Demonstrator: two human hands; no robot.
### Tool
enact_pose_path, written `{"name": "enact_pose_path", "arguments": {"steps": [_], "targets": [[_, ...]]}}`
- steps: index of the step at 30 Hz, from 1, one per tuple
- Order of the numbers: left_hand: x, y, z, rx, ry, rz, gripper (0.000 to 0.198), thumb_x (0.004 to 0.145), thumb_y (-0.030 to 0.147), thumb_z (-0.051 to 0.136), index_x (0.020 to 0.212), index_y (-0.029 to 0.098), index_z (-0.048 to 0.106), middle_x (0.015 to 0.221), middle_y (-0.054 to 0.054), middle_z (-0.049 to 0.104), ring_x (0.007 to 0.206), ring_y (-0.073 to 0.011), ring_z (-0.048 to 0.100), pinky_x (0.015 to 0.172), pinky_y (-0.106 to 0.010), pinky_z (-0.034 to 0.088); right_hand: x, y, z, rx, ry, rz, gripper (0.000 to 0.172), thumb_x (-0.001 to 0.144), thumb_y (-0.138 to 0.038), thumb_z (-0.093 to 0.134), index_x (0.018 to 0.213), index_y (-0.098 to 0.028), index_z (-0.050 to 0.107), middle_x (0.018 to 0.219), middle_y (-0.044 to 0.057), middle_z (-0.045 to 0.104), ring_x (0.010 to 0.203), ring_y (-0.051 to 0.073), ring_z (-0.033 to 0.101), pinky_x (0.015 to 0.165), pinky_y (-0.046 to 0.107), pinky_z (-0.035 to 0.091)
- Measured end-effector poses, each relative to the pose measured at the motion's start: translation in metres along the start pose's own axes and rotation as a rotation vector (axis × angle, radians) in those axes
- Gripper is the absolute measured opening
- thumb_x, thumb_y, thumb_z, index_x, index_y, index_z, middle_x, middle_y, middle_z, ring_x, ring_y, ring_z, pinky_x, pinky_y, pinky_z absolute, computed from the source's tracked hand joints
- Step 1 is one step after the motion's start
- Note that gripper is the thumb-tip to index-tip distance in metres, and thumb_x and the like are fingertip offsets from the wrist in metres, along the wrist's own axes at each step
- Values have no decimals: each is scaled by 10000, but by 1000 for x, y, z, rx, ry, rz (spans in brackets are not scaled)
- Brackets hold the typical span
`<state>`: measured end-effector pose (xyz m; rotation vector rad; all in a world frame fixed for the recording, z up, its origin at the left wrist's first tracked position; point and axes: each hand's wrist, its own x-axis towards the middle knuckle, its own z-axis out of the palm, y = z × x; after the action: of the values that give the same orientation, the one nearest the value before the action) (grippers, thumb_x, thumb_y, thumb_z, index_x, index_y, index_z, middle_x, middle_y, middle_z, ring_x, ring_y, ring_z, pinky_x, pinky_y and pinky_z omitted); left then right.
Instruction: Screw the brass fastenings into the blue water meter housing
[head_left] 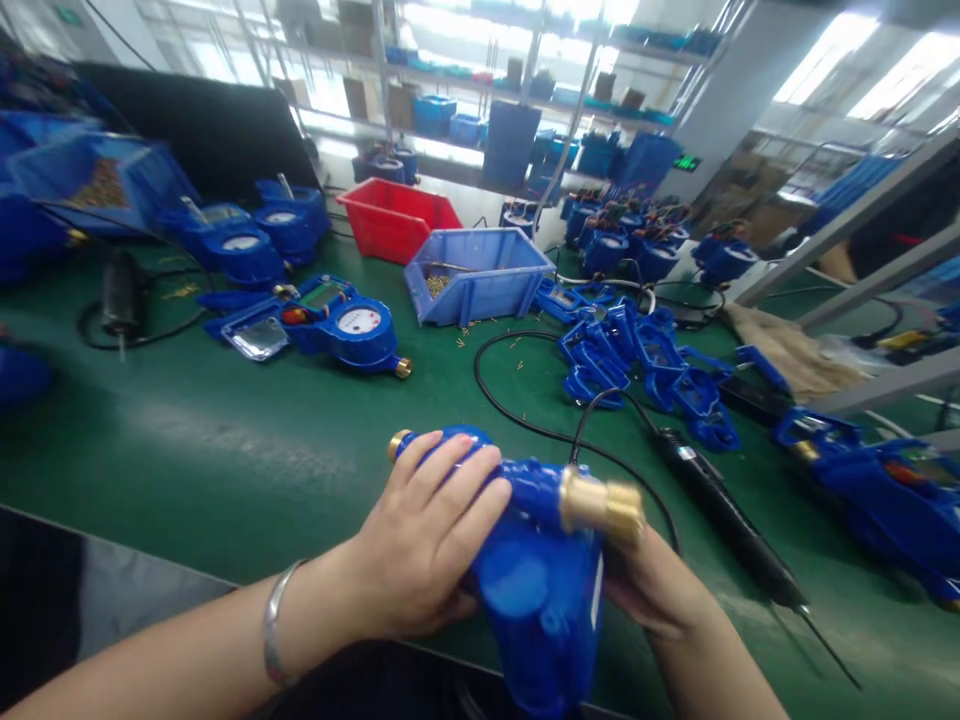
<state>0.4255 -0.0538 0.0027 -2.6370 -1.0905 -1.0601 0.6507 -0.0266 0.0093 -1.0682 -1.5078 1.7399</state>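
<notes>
The blue water meter sits in both hands at the near edge of the green worktop, tipped so that its brass threaded end points up and to the right, with a second small brass end poking out just past the left fingertips. The left hand lies over the top of the body, its fingers spread and pressed flat on the plastic. The right hand cups the meter from underneath, just below the brass fitting; its fingers are hidden behind the body, so I cannot tell how they are curled, only that they bear the weight.

As I read it, the step in hand is turning the meter over for a look or to bring a face up for fastening. A next move would call for a steady hold with one hand while the other comes free.

Just right of the right hand an electric screwdriver lies on the worktop, its black cable looping away beyond the fingers. Farther out beyond that lies a heap of blue plastic covers. Beyond the left fingers stand a blue parts bin with small brass screws scattered at its foot, a red bin, and another meter with its dial showing. A silver bracelet circles the left wrist.
</notes>
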Motion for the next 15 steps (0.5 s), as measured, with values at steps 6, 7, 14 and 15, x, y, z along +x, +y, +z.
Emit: {"name": "enact_pose_path", "arguments": {"steps": [6, 7, 14, 15], "targets": [[-25, -12, -7, -830, 190, -953, 654, 577, 268, 725, 1187, 226, 491, 1106, -79, 642, 1019, -346, 606, 883, -491, 505, 34, -30, 13, 239, -403, 137, 742, 743, -689, 533, 1274, -176, 457, 946, 131, 657, 810, 220, 660, 508, 233, 518], [-29, -13, -7, -1021, 270, -1147, 572, 598, 249, 708, 1138, 215, 523, 1018, -62, 679, 945, -322, 644, 824, -460, 540, 42, -33, 19, 210, -408, 139, 768, 751, -663, 551, 1318, -166, 406, 917, 121, 659, 809, 215, 659, 523, 235, 518], [-38, -43, -22, -1226, 955, -1823, 245, 783, 97, 497, 995, 111, 619, 723, -37, 715, 626, -164, 677, 605, -257, 571, 77, -24, 60, 21, -409, 145, 815, 710, -516, 682, 1363, -147, 364, 934, 82, 644, 790, 172, 612, 627, 279, 484], [-39, -52, -26, -1171, 998, -1834, 236, 805, 96, 467, 976, 106, 630, 698, -34, 709, 603, -156, 670, 592, -247, 569, 77, -19, 61, 13, -424, 162, 796, 705, -497, 691, 1350, -146, 381, 929, 78, 641, 784, 169, 605, 630, 282, 478]]}}
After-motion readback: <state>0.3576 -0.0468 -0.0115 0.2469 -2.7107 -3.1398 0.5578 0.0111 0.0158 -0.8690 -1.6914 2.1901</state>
